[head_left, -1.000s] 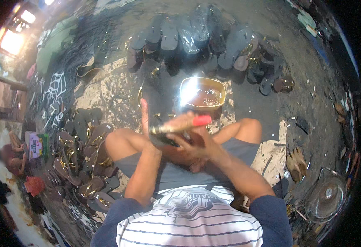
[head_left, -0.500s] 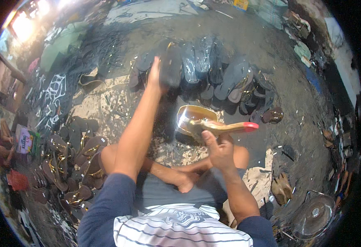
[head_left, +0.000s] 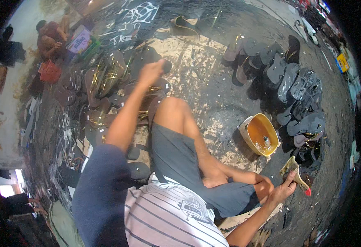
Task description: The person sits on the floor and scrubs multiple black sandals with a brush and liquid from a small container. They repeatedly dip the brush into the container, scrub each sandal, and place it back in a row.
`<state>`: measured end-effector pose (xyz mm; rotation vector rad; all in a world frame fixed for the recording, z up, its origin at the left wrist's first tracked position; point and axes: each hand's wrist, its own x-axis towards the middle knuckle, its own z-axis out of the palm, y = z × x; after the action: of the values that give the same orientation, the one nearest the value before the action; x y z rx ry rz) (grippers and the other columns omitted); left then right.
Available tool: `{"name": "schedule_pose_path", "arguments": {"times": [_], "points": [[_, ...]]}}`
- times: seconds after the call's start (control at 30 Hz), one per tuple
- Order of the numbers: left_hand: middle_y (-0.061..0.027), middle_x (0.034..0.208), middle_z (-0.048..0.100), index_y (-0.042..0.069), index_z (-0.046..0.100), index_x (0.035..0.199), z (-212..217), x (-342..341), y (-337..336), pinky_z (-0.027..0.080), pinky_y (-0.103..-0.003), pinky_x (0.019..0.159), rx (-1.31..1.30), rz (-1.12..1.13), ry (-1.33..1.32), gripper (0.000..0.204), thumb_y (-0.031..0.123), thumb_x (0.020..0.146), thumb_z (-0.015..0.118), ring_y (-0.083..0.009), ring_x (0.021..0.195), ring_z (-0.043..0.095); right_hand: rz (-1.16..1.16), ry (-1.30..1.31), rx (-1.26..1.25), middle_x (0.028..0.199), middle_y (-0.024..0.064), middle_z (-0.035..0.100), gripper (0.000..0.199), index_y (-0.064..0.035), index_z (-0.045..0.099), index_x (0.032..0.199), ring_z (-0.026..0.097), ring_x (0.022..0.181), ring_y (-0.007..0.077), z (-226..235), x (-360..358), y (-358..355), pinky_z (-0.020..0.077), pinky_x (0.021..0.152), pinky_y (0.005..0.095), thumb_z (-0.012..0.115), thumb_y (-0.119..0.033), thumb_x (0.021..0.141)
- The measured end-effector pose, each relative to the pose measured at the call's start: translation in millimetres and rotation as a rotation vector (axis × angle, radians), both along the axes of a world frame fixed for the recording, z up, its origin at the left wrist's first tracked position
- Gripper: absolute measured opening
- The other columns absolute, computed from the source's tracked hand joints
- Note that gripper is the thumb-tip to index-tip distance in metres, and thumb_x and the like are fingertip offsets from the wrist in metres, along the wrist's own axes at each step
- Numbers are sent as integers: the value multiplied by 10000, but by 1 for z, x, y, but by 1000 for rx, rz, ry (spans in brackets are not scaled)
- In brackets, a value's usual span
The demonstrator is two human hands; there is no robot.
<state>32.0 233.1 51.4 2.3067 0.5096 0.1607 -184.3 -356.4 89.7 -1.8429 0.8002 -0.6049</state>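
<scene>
My left hand [head_left: 151, 74] is stretched out over a heap of sandals [head_left: 111, 76] with gold-coloured straps. Its fingers are closed on a dark sole [head_left: 167, 66], somewhat blurred and partly covered by the hand. At the lower right, my right hand [head_left: 284, 190] grips a flat paintbrush [head_left: 299, 179] with a wooden handle and a red tip. The brush's bristles point up and away from me. Beyond that hand stands an open tub [head_left: 243, 131] with amber liquid [head_left: 258, 133] in it, apart from the brush.
Dark soles [head_left: 277, 70] curve in a row along the right, some with a wet shine. Worn cardboard [head_left: 199, 59] covers part of the floor. A dark curved strip [head_left: 183, 27] lies at the far side. Another person [head_left: 51, 39] sits at the upper left beside a box [head_left: 80, 41].
My view has swung to the left. The left hand has left the row of soles and reached the sandal heap. My right hand has moved the brush away from above the tub.
</scene>
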Motion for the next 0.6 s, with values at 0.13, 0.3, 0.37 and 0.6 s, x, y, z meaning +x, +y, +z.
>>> {"name": "schedule_pose_path", "arguments": {"times": [0.13,0.3,0.37,0.6], "points": [[-164,1092,715,112,723,1122,-36,-57,77,515,-448,871,718,-262,135,381,411,893,667,-342,1009,669,24,-65,94,1103,118,679,454,44,642,1091,610,988,219,-12,19,0,483,899,377,650,-395,972],[-134,1143,710,147,710,1189,-68,-49,75,520,-421,895,497,-518,310,350,361,918,658,-326,1036,677,336,74,181,1077,123,721,455,44,703,1125,649,984,192,-17,74,41,494,886,353,608,-381,990],[-114,1145,710,144,734,1136,-21,-46,34,510,-415,912,395,-457,282,320,354,933,603,-327,1068,665,351,285,-53,1068,117,728,443,22,704,1119,653,969,176,-12,83,44,493,868,333,674,-383,941],[-89,978,735,-26,723,1052,118,-95,-58,504,-300,813,132,-319,-137,288,236,969,636,-138,890,642,597,462,-784,1005,174,716,295,-95,741,1021,638,1001,347,-103,110,29,484,883,489,783,-294,807]]}}
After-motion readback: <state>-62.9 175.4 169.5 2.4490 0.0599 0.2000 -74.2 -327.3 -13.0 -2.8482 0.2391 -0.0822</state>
